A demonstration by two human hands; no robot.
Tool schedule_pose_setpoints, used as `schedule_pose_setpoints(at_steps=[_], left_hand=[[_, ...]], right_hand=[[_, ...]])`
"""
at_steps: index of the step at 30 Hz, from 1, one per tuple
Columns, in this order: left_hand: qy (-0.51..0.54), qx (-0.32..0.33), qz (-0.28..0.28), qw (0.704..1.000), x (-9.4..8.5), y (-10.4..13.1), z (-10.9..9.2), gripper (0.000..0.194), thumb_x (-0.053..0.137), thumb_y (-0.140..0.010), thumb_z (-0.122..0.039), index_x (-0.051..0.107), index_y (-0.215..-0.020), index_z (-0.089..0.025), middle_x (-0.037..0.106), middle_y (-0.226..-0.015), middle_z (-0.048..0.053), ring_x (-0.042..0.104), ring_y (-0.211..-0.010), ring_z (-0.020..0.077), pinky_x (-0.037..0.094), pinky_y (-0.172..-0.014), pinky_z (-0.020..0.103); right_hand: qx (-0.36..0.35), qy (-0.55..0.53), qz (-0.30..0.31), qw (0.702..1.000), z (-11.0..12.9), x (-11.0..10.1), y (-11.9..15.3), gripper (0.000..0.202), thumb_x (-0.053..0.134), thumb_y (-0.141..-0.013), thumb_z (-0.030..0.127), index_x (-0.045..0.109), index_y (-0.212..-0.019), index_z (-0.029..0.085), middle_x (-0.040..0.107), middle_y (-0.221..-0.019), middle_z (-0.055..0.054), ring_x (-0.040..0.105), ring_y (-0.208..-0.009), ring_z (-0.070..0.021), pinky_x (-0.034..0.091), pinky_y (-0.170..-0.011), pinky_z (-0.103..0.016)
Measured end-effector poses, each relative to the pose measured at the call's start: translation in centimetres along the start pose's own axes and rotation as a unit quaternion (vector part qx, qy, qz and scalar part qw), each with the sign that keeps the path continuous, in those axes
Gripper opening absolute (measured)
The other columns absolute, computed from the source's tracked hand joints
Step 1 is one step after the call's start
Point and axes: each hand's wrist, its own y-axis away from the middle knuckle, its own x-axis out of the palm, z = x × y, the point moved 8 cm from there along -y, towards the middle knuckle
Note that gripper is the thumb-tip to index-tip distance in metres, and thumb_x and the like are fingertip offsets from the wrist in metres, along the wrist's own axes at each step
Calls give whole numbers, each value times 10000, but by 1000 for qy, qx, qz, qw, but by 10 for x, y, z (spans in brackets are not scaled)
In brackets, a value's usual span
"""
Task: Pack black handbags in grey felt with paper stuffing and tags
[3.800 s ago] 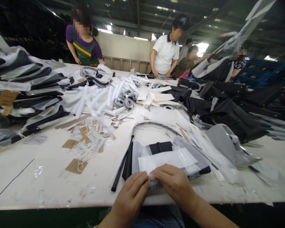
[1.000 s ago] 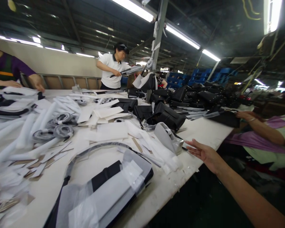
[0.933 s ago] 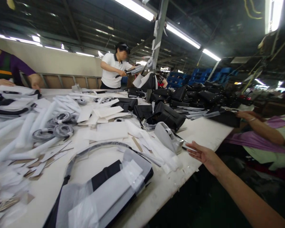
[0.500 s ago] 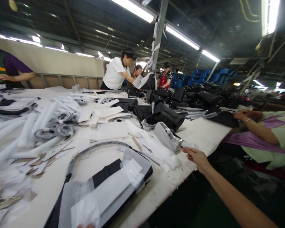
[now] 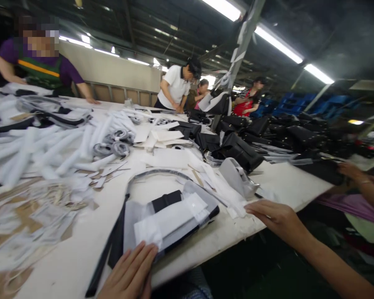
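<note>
The left hand lies flat with its fingers straight and close together at the near edge of the desk, its fingertips touching the near corner of the wrapped black bag; the bag lies just beyond the hand, flat on the desk, covered in clear film and white paper, with its long black strap running down past the hand's left side and a grey loop curving away behind it; the right hand reaches out to the right, palm down, fingers stretched and close together, its fingertips at the white paper strips by the desk's edge, holding nothing; the grey tape dispenser stands just beyond those fingertips; the bag lies well to the left of the right hand; black bags are heaped farther back; a co-worker's hand rests at the far right.
</note>
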Motion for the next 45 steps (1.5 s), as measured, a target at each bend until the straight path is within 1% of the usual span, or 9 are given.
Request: schedule_pose_setpoints(at_steps=[5,7,10,14,20,27,34,38,45], left_hand=[[-8,-60,58,996,-8,-10,-9,543,485,-870,-101,529,-1407,-162,571,-1438,9,540,-1324,220,515,-1066,396],[6,-75,68,995,-7,-10,-10,573,467,-855,-71,513,-1420,-158,567,-1442,21,522,-1342,238,540,-1037,438],[29,-92,71,993,-6,-9,-10,596,463,-842,-62,503,-1429,-152,564,-1445,49,498,-1362,258,533,-1046,473],[53,-106,73,990,-5,-8,-10,622,465,-808,-53,514,-1421,-151,560,-1448,64,498,-1360,261,520,-1060,481],[64,-107,54,991,-8,-12,-7,653,441,-767,-35,518,-1409,-123,590,-1413,44,519,-1340,251,533,-1042,466],[119,-126,41,984,-6,-6,-3,702,438,-718,-5,516,-1404,-130,588,-1416,38,466,-1385,230,472,-1113,438],[125,-150,3,981,-10,-3,2,597,477,-738,-37,602,-1310,-152,549,-1434,133,480,-1366,253,486,-1095,424],[109,-115,-26,987,-14,-7,-2,547,481,-739,-46,632,-1259,-129,638,-1315,124,506,-1333,246,461,-1116,418],[82,-94,8,992,-6,-11,-6,669,445,-682,-33,589,-1326,-149,685,-1215,92,531,-1287,253,473,-1075,443]], right_hand=[[-186,-186,190,946,149,41,-49,108,629,-945,219,736,-958,202,741,-837,-44,684,-765,-137,498,-713,-214],[-216,-243,267,907,188,63,-64,130,655,-930,261,745,-887,178,723,-762,-45,665,-714,-136,483,-684,-217],[-244,-255,362,863,217,103,-85,192,718,-873,345,755,-821,164,697,-690,-29,634,-638,-126,458,-627,-211],[-285,-157,426,844,227,149,-111,203,736,-841,391,761,-833,189,706,-697,-1,622,-610,-111,402,-576,-202],[-374,30,442,815,243,183,-131,142,736,-808,358,764,-792,220,740,-705,-5,622,-630,-143,303,-547,-251],[-374,91,501,775,247,202,-137,117,752,-802,341,793,-846,241,750,-702,-1,587,-611,-130,261,-518,-249],[-386,159,506,755,254,213,-135,210,740,-808,450,803,-855,255,749,-696,-18,597,-613,-144,251,-511,-265],[-386,232,517,728,263,218,-136,235,733,-811,453,809,-858,235,758,-724,-47,634,-651,-175,263,-504,-273],[-410,279,518,697,273,230,-136,214,793,-752,414,804,-831,215,742,-678,-39,652,-626,-187,342,-524,-272]])
